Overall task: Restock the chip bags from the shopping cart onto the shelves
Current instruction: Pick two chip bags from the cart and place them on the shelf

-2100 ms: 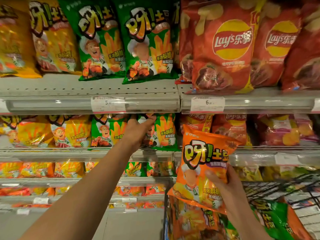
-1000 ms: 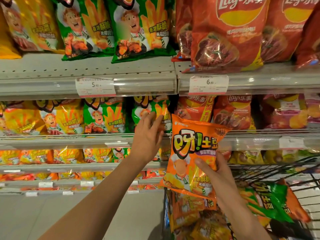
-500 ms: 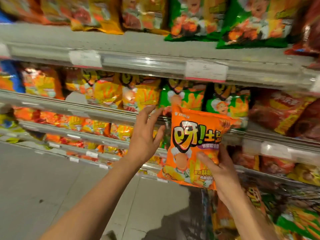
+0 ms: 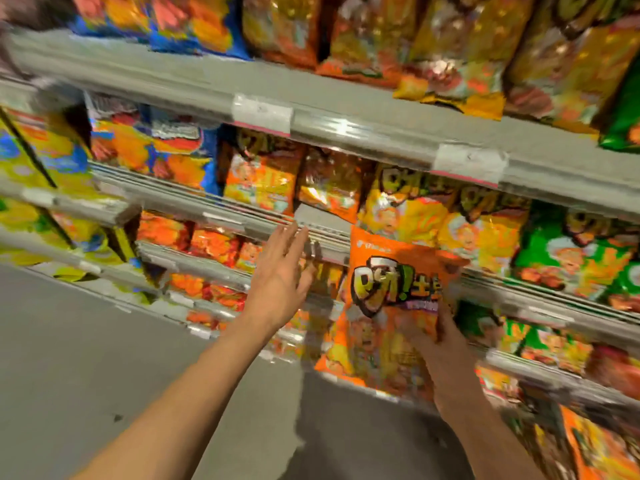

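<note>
- While the view is motion-blurred, the layout still reads: tiered grey shelves run from far left to near right, packed with snack bags, with grey floor at lower left.
- Middle shelf row: orange bags at centre, yellow bags to their right, green bags further right. White price tags clip to the rail above.
- Task item: orange chip bag, upright, print facing the camera, in front of the middle shelf's rail, just below the yellow bags. Not on a shelf yet.
- Right hand grips that bag from its lower right, fingers curled round its edge, thumb across the front.
- Left hand is empty, fingers spread and straight, reaching toward the shelf rail just left of the bag. Cannot tell whether the fingertips touch the rail.
- Shopping cart isn't identifiable in this view.
- Handling, my read: air-filled foil pillow, so very light, soft, compressible, film slick. Contents fragile, a hard squeeze would crush the chips.
- Best hold is probably a crimped seam or side edge, light pinch, not the puffed middle. Current edge grip looks fine.
- Likely slot is the orange row at centre, and the free hand could part the bags there.
</note>
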A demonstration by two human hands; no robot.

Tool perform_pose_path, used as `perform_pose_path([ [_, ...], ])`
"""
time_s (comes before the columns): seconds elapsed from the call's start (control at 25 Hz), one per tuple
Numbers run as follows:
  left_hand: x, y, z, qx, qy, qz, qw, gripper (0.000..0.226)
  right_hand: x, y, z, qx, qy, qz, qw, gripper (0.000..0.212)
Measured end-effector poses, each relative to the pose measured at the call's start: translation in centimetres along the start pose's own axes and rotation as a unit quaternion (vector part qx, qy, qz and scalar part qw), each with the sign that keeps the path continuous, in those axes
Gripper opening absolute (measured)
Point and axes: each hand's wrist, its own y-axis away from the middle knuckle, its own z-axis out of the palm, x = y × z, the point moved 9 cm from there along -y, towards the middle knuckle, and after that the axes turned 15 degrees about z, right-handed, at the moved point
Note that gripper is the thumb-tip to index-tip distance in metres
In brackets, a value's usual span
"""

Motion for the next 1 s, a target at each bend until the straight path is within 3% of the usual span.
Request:
perform_pose_path([
  [0.12,-3.8,-0.7,-2.6,-0.032,-0.005,-0.003,0.999,0.063,-3.5,-0.2,5.4,0.009,0.065,-0.024,0.998,0.056],
  [0.28,-7.2,0.6,-5.4,-0.035,0.022,-0.007,0.999,0.063,-6.9,-2.8,10.4,0.026,0.086,-0.022,0.996,0.046],
  [0.4,-9.6,2.1,-7.3,-0.045,0.021,-0.009,0.999,0.061,-10.4,-5.8,13.3,0.036,0.092,-0.075,0.992,0.037],
  [0.52,-11.3,2.1,-8.7,-0.061,0.010,-0.005,0.998,0.061,-13.3,-9.6,14.3,0.049,0.098,-0.043,0.993,0.079],
  [0.56,-11.6,1.8,-9.2,-0.065,0.008,-0.001,0.998,0.061,-14.5,-10.5,14.3,0.066,0.101,-0.034,0.992,0.081],
  [0.76,-13.0,1.2,-10.5,-0.060,0.016,0.006,0.998,0.061,-18.2,-13.2,14.9,0.109,0.007,-0.060,0.992,0.026],
  [1.0,-14.5,0.5,-11.0,-0.058,0.012,0.018,0.998,0.059,-17.5,-14.8,15.0,0.206,-0.045,-0.056,0.976,0.035],
])
